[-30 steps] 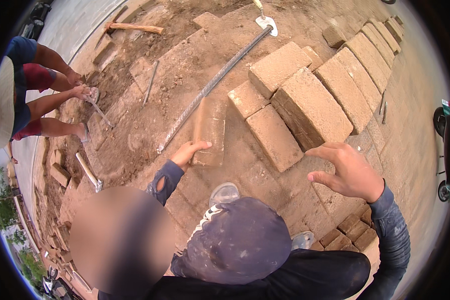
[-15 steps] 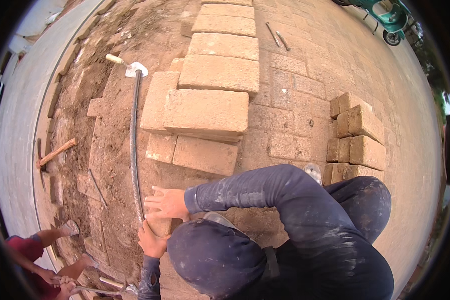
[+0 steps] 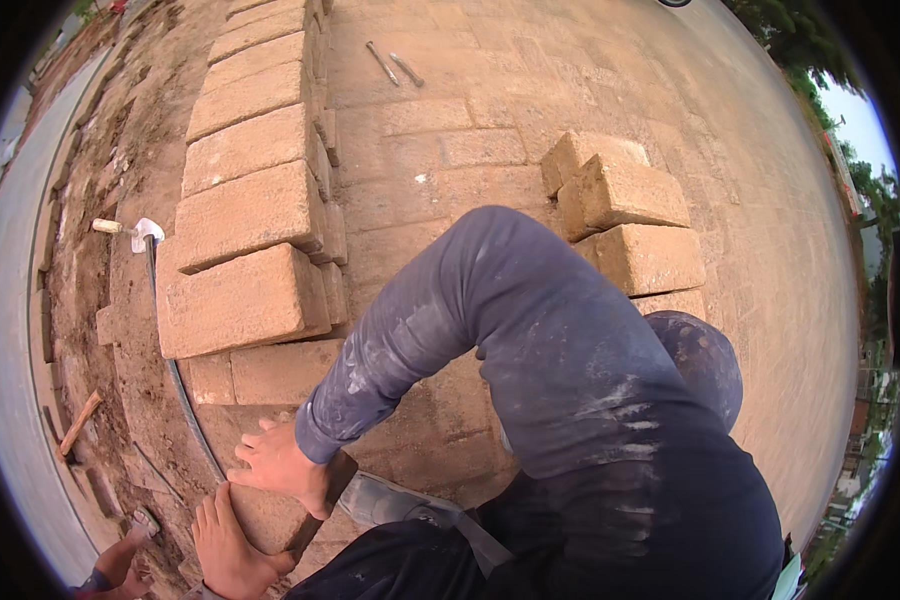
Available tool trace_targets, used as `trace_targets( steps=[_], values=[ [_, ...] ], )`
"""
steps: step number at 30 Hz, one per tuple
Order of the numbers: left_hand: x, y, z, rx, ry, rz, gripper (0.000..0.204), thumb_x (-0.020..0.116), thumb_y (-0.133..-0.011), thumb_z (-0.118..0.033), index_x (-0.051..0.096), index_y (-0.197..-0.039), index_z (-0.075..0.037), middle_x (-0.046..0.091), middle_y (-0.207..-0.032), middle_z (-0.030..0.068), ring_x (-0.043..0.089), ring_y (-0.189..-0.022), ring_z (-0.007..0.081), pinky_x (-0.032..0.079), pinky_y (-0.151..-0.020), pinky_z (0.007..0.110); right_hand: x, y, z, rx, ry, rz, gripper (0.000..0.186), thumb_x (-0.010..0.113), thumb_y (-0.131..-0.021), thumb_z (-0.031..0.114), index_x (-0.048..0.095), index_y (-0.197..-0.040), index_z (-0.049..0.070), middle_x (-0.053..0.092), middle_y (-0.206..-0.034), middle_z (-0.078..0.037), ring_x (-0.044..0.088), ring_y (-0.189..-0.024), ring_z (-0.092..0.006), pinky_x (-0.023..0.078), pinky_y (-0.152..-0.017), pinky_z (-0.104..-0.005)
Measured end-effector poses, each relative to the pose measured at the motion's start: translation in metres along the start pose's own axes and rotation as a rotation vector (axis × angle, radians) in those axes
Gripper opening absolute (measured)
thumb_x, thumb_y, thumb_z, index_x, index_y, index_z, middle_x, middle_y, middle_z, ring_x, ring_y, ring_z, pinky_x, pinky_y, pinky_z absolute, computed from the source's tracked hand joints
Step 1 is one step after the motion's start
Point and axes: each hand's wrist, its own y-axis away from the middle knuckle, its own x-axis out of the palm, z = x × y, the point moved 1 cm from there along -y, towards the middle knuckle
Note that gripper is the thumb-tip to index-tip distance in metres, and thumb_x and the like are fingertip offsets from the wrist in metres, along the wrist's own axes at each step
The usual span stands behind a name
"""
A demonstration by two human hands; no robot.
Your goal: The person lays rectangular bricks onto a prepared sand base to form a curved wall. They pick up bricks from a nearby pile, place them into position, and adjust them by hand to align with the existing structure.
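Observation:
A tan paving brick lies low in front of me, held between my two hands. My right hand reaches over its far side, fingers spread across the top and thumb bent down along the near side. My left hand grips the left end, with its thumb along the near edge. A dark rod or pipe runs from beside the hands up to a trowel with a pale handle. Just beyond the hands, more bricks lie under the near end of a long brick stack.
A smaller brick stack stands to the right on the paving. Two metal bars lie farther off. Left are bare soil, a wooden-handled tool and a thin rod. Another person's foot is at lower left.
My view has swung right, so the stacks and tools appear farther left. Both hands remain at the brick, and more of its top now shows between them.

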Motion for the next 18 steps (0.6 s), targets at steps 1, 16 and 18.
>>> trace_targets(
  steps=[1,16,18],
  values=[
    [-0.020,-0.010,-0.015,0.020,0.052,-0.036,0.104,0.083,-0.061,-0.036,0.033,-0.144,0.002,0.050,-0.121,0.0261,0.051,-0.111,0.0455,0.043,-0.094,0.052,-0.030,0.021,0.000,0.022,0.038,-0.010,0.123,0.090,-0.049,0.046,0.031,-0.145,-0.003,0.047,-0.125,-0.024,0.046,-0.121,-0.0369,0.041,-0.098,-0.0551],
    [-0.191,-0.320,-0.371,0.753,-0.102,-0.619,0.104,0.079,-0.054,-0.039,0.039,-0.139,0.006,0.051,-0.121,0.0204,0.050,-0.114,0.0364,0.040,-0.100,0.044,-0.243,0.503,-0.073,0.650,0.659,-0.498,0.111,0.083,-0.051,0.031,0.034,-0.145,-0.004,0.056,-0.118,-0.021,0.055,-0.112,-0.0360,0.048,-0.096,-0.0428],
    [-0.186,-0.366,-0.427,0.822,-0.131,-0.601,0.105,0.077,-0.054,-0.045,0.039,-0.138,0.007,0.051,-0.121,0.0209,0.050,-0.115,0.0360,0.041,-0.098,0.042,-0.240,0.557,-0.086,0.806,0.585,-0.455,0.113,0.083,-0.050,0.029,0.033,-0.147,-0.001,0.054,-0.120,-0.020,0.053,-0.114,-0.0359,0.048,-0.097,-0.0431]
  ],
)
